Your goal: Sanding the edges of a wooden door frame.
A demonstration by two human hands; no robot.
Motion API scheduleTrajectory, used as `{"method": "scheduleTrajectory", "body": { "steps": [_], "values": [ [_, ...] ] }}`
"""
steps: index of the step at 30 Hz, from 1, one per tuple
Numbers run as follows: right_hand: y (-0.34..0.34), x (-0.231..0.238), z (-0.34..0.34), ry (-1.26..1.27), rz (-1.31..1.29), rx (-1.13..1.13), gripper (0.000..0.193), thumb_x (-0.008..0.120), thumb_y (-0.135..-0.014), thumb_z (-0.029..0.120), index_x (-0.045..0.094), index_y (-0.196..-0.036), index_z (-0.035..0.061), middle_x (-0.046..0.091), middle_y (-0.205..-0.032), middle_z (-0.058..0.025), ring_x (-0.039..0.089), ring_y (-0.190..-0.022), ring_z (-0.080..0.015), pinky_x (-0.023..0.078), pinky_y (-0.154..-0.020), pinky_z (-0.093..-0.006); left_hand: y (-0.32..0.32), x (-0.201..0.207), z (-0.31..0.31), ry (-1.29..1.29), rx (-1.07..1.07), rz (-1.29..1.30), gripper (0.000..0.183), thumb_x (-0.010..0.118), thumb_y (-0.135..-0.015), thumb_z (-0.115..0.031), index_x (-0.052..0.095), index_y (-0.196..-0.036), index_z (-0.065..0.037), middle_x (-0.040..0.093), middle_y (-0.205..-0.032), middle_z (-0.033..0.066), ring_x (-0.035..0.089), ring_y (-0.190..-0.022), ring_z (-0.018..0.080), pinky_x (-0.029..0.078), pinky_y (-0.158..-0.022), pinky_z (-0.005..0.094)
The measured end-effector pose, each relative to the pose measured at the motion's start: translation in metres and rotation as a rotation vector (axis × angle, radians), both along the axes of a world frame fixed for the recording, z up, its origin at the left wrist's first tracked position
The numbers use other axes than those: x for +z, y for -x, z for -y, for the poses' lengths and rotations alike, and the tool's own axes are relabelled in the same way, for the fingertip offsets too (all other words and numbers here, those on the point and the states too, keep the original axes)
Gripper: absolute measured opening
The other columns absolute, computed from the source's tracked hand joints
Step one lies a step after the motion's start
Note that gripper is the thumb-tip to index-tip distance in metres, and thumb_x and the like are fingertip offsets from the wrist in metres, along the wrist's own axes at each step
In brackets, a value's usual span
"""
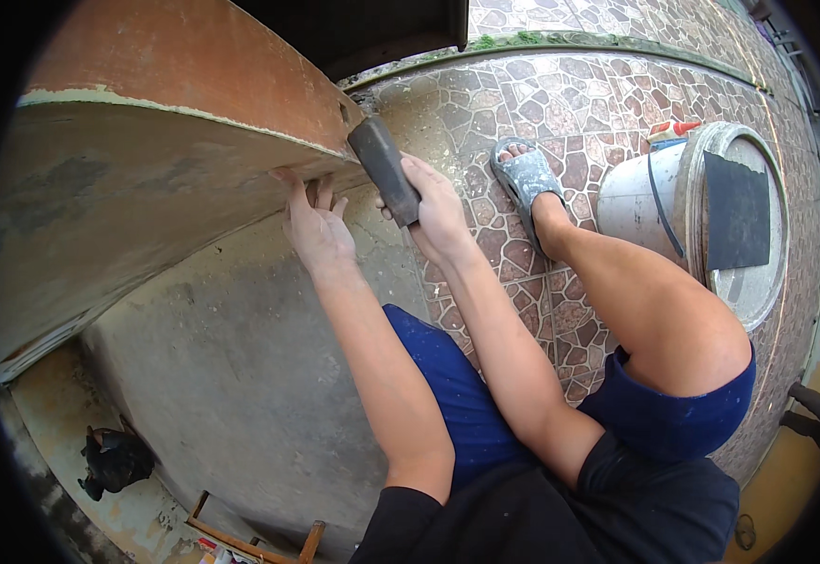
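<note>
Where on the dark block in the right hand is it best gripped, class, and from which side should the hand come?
Grip the dark block around its lower half, probably from the side away from the wall, as the right hand does. It is long and narrow, tilted with its upper end at the brown panel's edge, so that end should stay free. The left hand rests flat on the grey surface beside it.

The one head view is looking steeply down from above the person's own forearms, close in. It is facing the right hand (438,211) gripping a dark block (384,169), with the left hand (318,226) just left of that grip.
</note>
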State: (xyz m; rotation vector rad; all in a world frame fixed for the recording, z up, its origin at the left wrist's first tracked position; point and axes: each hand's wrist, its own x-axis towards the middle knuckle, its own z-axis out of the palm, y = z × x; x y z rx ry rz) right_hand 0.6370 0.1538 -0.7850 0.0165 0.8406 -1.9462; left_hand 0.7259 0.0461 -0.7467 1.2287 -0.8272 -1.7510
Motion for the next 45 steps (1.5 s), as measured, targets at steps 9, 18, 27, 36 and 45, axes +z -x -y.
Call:
{"method": "scheduleTrajectory", "body": {
  "steps": [9,18,27,36,45],
  "values": [
    [0.033,-0.019,-0.031,0.313,0.372,0.176,0.041,0.037,-0.108,0.024,0.053,-0.129,-0.0089,0.066,-0.111,-0.0247,0.061,-0.072,-0.024,0.052,-0.06,-0.0313,0.021,0.002,-0.041,-0.061,-0.337,0.208,0.06,0.069,-0.098,-0.046,0.061,-0.131,0.004,0.069,-0.12,0.0144,0.065,-0.111,0.0213,0.045,-0.102,0.0458],
    [0.041,-0.017,-0.042,0.044,0.096,0.278,0.047,0.042,-0.111,0.035,0.053,-0.127,-0.0079,0.07,-0.105,-0.0246,0.072,-0.074,-0.027,0.059,-0.058,-0.0316,0.028,-0.006,-0.034,-0.017,-0.364,0.147,0.024,0.07,-0.1,-0.019,0.074,-0.108,0.003,0.074,-0.095,0.0053,0.067,-0.084,0.0126,0.052,-0.08,0.0274],
    [0.044,0.015,-0.044,-0.165,-0.289,0.133,0.06,0.078,-0.087,0.004,0.048,-0.136,-0.0134,0.07,-0.096,-0.0149,0.07,-0.073,-0.0163,0.058,-0.062,-0.0268,0.045,-0.022,-0.035,-0.165,-0.081,0.049,0.036,0.067,-0.101,-0.015,0.063,-0.124,0.011,0.071,-0.111,0.015,0.07,-0.099,0.0247,0.055,-0.098,0.0393],
    [0.008,0.012,-0.014,-0.3,-0.52,-0.452,0.036,0.082,-0.085,0.003,0.06,-0.113,-0.0022,0.07,-0.103,-0.0094,0.066,-0.093,-0.0126,0.053,-0.084,-0.0267,0.068,-0.055,-0.06,-0.542,0.112,-0.287,0.024,0.059,-0.105,-0.013,0.057,-0.122,0.004,0.065,-0.113,0.0148,0.069,-0.102,0.0292,0.059,-0.094,0.0428],
    [0.024,-0.012,-0.013,-0.369,-0.573,-0.444,0.023,0.065,-0.102,0.015,0.056,-0.11,-0.0044,0.068,-0.099,-0.0106,0.063,-0.081,-0.0117,0.051,-0.07,-0.0274,0.069,-0.054,-0.074,-0.766,0.074,-0.303,0.022,0.054,-0.101,-0.001,0.05,-0.121,0.006,0.062,-0.122,0.0237,0.065,-0.116,0.0365,0.057,-0.103,0.0452]
  ]
}}
